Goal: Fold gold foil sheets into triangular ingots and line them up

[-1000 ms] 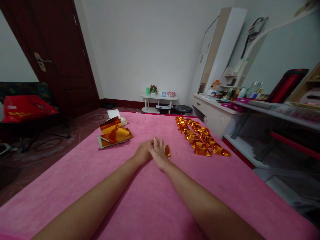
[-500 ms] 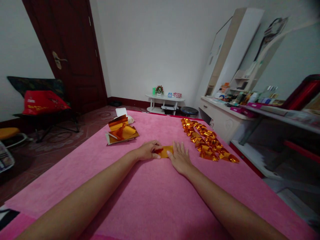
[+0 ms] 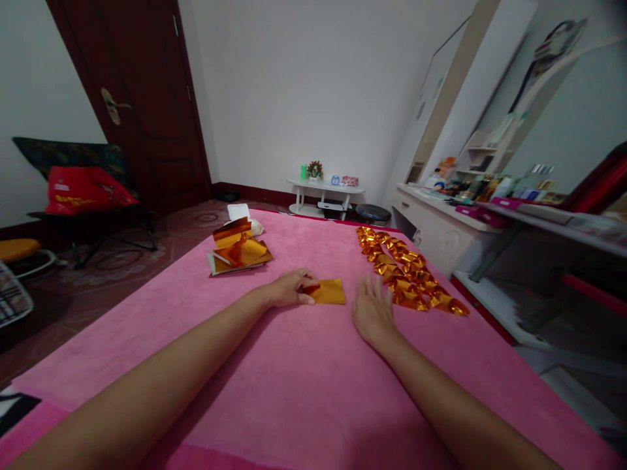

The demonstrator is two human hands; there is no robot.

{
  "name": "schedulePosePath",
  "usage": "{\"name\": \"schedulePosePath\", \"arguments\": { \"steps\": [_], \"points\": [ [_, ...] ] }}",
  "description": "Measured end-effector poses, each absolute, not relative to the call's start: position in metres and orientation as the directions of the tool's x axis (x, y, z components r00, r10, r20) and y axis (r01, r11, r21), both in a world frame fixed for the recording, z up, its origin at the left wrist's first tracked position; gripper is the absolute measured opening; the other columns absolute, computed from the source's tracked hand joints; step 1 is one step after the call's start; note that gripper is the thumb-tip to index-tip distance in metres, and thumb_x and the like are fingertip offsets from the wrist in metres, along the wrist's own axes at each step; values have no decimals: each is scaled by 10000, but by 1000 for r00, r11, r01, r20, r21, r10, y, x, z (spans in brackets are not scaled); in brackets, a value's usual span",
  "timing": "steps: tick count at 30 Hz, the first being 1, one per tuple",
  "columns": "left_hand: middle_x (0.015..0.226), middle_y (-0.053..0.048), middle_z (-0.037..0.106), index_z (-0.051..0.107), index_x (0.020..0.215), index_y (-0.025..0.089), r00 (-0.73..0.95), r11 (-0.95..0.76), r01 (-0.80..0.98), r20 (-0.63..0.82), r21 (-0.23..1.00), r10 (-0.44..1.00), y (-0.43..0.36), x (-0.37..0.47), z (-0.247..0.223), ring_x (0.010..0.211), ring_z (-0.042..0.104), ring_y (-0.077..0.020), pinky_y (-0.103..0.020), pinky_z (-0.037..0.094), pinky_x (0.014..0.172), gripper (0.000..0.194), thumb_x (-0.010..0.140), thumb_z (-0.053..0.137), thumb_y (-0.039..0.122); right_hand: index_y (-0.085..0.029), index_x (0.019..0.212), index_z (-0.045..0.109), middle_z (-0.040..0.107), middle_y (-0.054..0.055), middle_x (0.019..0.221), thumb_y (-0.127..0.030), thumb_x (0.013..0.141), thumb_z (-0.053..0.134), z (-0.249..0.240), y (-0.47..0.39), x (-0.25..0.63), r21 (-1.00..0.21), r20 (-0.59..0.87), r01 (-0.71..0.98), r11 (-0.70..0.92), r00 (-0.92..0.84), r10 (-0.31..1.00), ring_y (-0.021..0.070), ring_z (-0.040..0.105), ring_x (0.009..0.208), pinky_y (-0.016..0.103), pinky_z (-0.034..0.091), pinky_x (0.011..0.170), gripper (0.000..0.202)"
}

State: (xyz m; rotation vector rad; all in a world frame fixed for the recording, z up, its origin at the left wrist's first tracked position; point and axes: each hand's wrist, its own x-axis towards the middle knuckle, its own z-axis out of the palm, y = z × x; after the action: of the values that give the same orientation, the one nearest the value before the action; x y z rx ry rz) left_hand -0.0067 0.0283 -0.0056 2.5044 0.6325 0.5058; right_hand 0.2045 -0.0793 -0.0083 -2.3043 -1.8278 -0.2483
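On the pink cloth (image 3: 294,378) lies a flat gold foil sheet (image 3: 332,292), a small rectangle in the middle. My left hand (image 3: 292,288) pinches its left end between thumb and fingers, where a reddish bit of foil shows. Just right of the sheet, my right hand (image 3: 373,310) rests apart from it, holding nothing, fingers slightly parted. Beyond my right hand are rows of folded shiny gold foil pieces (image 3: 406,267). A loose stack of gold foil sheets (image 3: 240,251) sits at the back left of the cloth.
Behind the stack is a white container (image 3: 238,211). A low white table (image 3: 323,186) stands by the far wall, with a round dark object (image 3: 373,213) beside it. Right of the cloth is a cluttered dresser (image 3: 441,212); at left, a red bag (image 3: 88,190) on a chair.
My right hand has let go of the foil sheet and moved right, uncovering its right end. My left hand still grips the left end. The view has shifted slightly.
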Motion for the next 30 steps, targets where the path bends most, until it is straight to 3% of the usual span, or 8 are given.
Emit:
{"name": "schedulePosePath", "arguments": {
  "steps": [6, 9, 12, 16, 18, 21, 25, 30],
  "points": [
    [1095, -65, 566, 623, 1136, 218, 789, -741, 268, 300, 616, 535, 21, -7, -6, 1001, 511, -200, -311, 400, 903, 461, 703, 675, 370, -159, 942, 657, 626, 129, 1063, -286, 888, 310, 5, -64, 191, -278, 270, 952, -129, 207, 941, 221, 542, 1006, 320, 378, 859, 373],
    [1092, -71, 571, 642, 1104, 219, 756, -684, 201, 332, 702, 564, 20, -6, -12, 1003, 526, -199, -315, 418, 896, 446, 683, 700, 356, -178, 748, 661, 644, 110, 915, -445, 799, 468, 5, -49, 186, -394, 265, 904, -165, 284, 922, 236, 563, 897, 311, 406, 741, 334],
    [1097, -79, 577, 625, 1119, 191, 676, -600, 165, 353, 783, 647, 21, -5, -14, 1002, 547, -204, -323, 430, 895, 522, 637, 740, 353, -184, 673, 633, 639, 55, 756, -388, 670, 603, -4, -38, 188, -665, 303, 743, -72, 357, 884, 211, 579, 746, 284, 408, 641, 206],
    [1183, -130, 546, 450, 1281, 152, 330, -376, 64, 336, 925, 882, 20, -4, -9, 987, 575, -206, -318, 480, 794, 691, 692, 677, 435, -164, 808, 597, 597, -5, 651, -436, 750, 488, -13, -31, 189, -881, 361, 452, 138, 456, 813, 161, 562, 600, 249, 410, 549, 299],
    [1117, -148, 587, 414, 1282, 133, 263, -252, -44, 255, 967, 931, 15, -1, -4, 879, 620, -193, -280, 495, 657, 691, 724, 632, 479, -156, 824, 565, 577, -18, 648, -453, 753, 496, -13, -31, 187, -925, 372, 273, 263, 521, 768, 145, 550, 582, 237, 411, 539, 314],
    [853, -100, 670, 527, 1121, 114, 416, -137, -120, 175, 983, 892, 1, 8, 3, 663, 636, -150, -216, 445, 529, 577, 704, 650, 494, -163, 788, 548, 569, -24, 661, -438, 730, 553, -10, -34, 184, -920, 369, 107, 377, 566, 737, 134, 541, 593, 229, 420, 555, 281],
    [635, -26, 634, 610, 779, 109, 484, -102, -153, 164, 983, 859, -17, 26, 9, 494, 555, -83, -175, 387, 465, 387, 701, 648, 486, -162, 788, 566, 589, -2, 723, -410, 727, 565, -8, -38, 183, -906, 413, 197, 376, 615, 672, 147, 547, 654, 245, 433, 606, 256],
    [648, -28, 637, 628, 795, 106, 457, -63, -170, 135, 983, 879, -24, 35, 8, 481, 530, -79, -176, 373, 459, 357, 695, 655, 447, -162, 770, 548, 568, -4, 696, -390, 726, 577, 0, -44, 180, -884, 465, 287, 369, 630, 622, 145, 534, 635, 245, 433, 596, 234]
  ]
}}
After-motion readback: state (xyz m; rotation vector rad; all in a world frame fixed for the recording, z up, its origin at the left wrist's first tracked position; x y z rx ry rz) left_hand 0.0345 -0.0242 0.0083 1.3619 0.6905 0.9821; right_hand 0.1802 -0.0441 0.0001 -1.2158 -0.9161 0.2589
